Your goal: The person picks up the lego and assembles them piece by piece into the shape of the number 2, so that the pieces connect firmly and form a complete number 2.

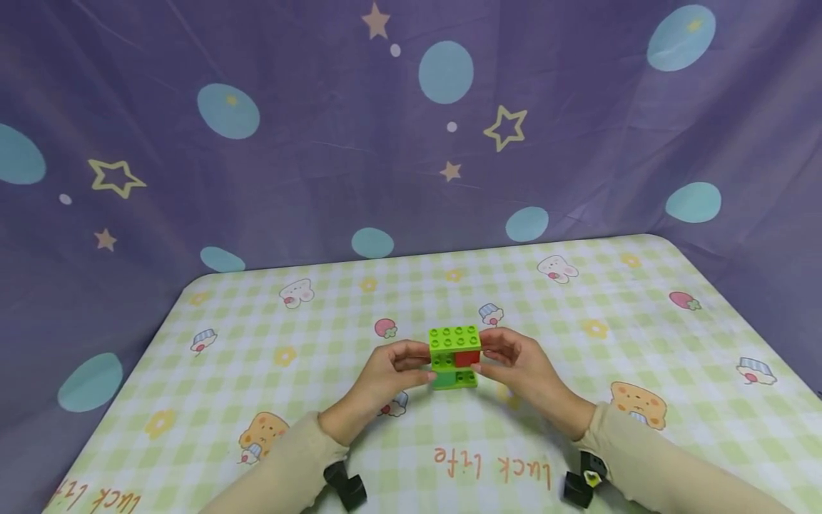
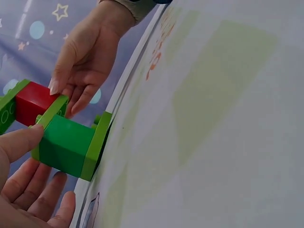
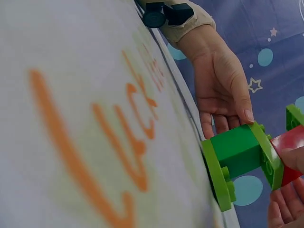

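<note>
A small stack of toy building bricks stands on the table in the head view, its lime top plate (image 1: 454,337) studded. Under that plate, on the right, is a red brick (image 1: 467,359). One level lower, at the left, a dark green brick (image 1: 444,380) sits on a lime bottom plate (image 2: 97,147). A lime middle plate (image 3: 267,156) separates the two bricks. My left hand (image 1: 390,371) holds the stack's left side, thumb at the middle plate and fingers behind. From the right, my right hand (image 1: 529,368) grips it, thumb on the red brick and fingers partly hidden behind.
A checked tablecloth (image 1: 308,385) with cartoon prints covers the table. Behind its far edge hangs a purple curtain (image 1: 308,185) with stars and blue ovals. Each wrist wears a black camera; the left one (image 1: 347,485) is close above the cloth.
</note>
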The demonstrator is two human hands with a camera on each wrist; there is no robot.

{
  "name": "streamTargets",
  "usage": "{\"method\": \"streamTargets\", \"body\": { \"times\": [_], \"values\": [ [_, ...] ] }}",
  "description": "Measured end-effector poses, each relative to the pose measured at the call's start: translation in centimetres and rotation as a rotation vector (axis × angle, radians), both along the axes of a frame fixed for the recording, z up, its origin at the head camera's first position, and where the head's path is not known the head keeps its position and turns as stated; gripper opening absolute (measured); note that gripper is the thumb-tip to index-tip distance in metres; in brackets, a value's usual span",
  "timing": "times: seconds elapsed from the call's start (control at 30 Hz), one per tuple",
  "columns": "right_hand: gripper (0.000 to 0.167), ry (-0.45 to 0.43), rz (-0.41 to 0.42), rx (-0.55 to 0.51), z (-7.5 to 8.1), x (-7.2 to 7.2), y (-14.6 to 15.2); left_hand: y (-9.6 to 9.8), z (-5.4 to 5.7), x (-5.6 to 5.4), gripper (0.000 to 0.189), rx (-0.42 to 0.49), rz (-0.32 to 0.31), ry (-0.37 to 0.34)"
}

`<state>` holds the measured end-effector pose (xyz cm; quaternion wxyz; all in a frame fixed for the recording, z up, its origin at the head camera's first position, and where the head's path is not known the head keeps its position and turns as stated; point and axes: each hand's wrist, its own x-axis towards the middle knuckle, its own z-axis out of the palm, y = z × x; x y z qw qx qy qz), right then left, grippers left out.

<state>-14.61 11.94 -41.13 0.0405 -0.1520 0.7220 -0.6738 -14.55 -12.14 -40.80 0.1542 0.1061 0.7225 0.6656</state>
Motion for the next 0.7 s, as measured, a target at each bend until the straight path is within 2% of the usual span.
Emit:
{"method": "streamTargets", "body": {
  "times": [0.3,0.5,0.7],
  "values": [
    [0.038,-0.053,-0.007,0.001,0.8,-1.0,-0.3,0.2,0.4,-0.5,0.034,-0.057,0.052,0.003],
    [0.039,-0.062,-0.042,-0.022,1.2,-1.7,-0.8,0.3,0.8,-1.1,0.036,-0.042,0.084,0.002],
    [0.038,-0.089,-0.078,-0.093,1.5,-2.3,-1.3,0.4,1.0,-1.5,0.036,-0.027,0.121,0.017]
  ]
}}
